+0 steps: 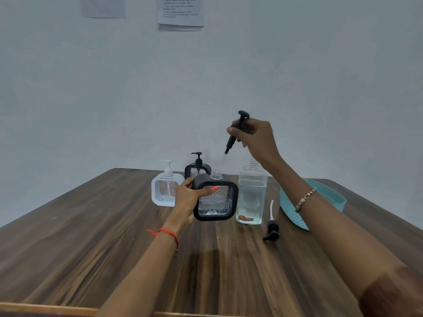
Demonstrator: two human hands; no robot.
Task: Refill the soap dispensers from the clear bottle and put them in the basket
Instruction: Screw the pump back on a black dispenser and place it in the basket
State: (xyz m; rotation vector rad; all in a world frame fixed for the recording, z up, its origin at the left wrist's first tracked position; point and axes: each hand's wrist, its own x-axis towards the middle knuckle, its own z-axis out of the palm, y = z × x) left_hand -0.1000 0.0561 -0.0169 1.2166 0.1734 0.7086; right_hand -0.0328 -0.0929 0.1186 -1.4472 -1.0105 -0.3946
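Left grip (188, 200) holds dispenser (216, 203), right grip (255, 136) pump (231, 142) above

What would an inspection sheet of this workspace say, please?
Surface: wooden table, dark grain.
Job's things: clear bottle uncapped, part full; white dispenser and rear black dispenser with pumps fitted; teal basket at right; loose pump lying beside the bottle.
Clutter: nothing seen.
Hands: left hand holds open black dispenser; right hand holds a black pump aloft.
Cables: nothing seen.
Surroundings: pale wall, papers on it.
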